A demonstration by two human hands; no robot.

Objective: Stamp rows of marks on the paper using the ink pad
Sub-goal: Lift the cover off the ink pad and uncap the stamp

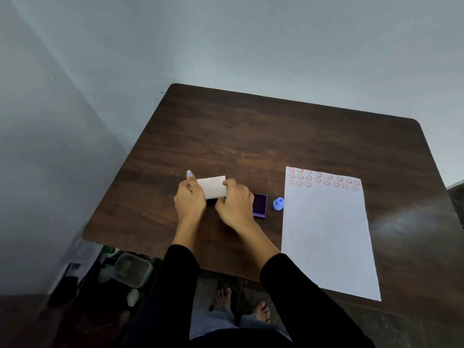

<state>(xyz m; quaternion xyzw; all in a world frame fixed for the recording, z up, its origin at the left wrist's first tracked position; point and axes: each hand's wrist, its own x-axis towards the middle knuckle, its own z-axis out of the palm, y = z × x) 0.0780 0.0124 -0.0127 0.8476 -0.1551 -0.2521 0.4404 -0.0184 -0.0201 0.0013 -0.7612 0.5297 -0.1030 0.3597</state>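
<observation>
Pinching the white lid (213, 187) by its short ends, left hand (189, 199) and right hand (234, 203) each grip it over the purple ink pad (259, 205) on the surface (251, 136); it looks light, stiff, easily held at the edges.

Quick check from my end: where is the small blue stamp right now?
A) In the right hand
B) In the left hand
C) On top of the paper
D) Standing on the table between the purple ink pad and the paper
D: the blue stamp stands untouched on the table, between the purple ink pad and the paper, while the left hand and right hand both hold a white card.
</observation>
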